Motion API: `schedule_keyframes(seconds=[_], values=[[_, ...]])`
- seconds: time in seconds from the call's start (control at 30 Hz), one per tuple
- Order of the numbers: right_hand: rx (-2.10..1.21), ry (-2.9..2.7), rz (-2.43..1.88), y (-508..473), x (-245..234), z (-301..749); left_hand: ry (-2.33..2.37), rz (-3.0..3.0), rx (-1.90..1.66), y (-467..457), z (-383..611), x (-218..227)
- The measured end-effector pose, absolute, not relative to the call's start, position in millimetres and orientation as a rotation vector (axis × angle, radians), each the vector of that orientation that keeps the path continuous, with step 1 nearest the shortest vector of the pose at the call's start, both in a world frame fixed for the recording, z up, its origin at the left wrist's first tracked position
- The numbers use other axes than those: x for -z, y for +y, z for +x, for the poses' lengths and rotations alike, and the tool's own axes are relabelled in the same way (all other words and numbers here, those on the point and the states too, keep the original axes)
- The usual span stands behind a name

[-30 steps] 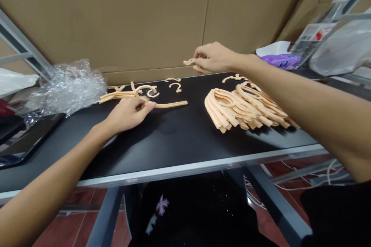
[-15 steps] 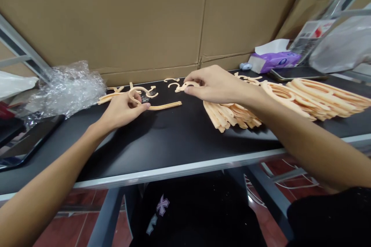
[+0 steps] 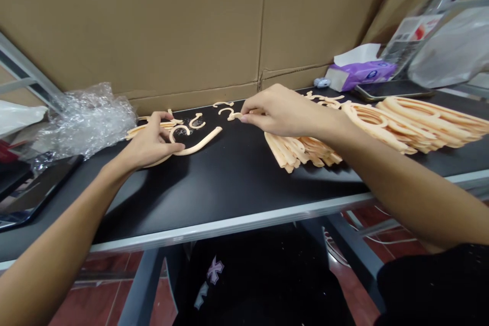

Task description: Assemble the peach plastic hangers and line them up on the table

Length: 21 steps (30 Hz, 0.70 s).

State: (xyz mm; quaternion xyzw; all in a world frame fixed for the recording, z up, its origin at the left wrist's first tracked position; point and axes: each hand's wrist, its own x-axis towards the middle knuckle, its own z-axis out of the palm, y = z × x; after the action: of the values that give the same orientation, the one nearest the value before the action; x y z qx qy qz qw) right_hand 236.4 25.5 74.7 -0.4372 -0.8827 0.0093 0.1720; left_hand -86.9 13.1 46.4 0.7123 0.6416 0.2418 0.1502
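1. Mounting: one camera, worn on the head of the person I am watching. It looks from above and behind the left hand (image 3: 148, 142) and right hand (image 3: 282, 112).
2. Direction: forward and down. Beyond both hands, the line of sight ends at upright cardboard (image 3: 153, 25).
3. Range: near. The left forearm (image 3: 64, 224) enters at the lower left corner, the right forearm (image 3: 382, 175) from the right border.
4. Coverage: both hands share this single view, either side of centre, in the upper half. Below them, the table's front edge (image 3: 229, 224) crosses the frame, rising toward the right-hand side.
5. Lower limit: nearer than the hands, dark clothing (image 3: 260, 280), seen steeply from above.
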Motion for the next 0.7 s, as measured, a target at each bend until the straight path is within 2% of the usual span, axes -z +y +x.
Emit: schedule_keyframes(seconds=[0.17,0.3,0.43,0.7], values=[[0.021,-2.561,-1.261,28,-74,236,1.971,2.439,-0.596,12,-81,-46],[0.011,-2.613,-1.185,29,-74,236,1.770,2.717,-0.485,11,-50,-44],[0.078,-2.620,-1.202,26,-74,236,1.674,2.727,-0.288,19,-20,-36],[0.304,-2.590,-1.301,21,-72,236,1.744,2.444,-0.559,14,-14,-27]])
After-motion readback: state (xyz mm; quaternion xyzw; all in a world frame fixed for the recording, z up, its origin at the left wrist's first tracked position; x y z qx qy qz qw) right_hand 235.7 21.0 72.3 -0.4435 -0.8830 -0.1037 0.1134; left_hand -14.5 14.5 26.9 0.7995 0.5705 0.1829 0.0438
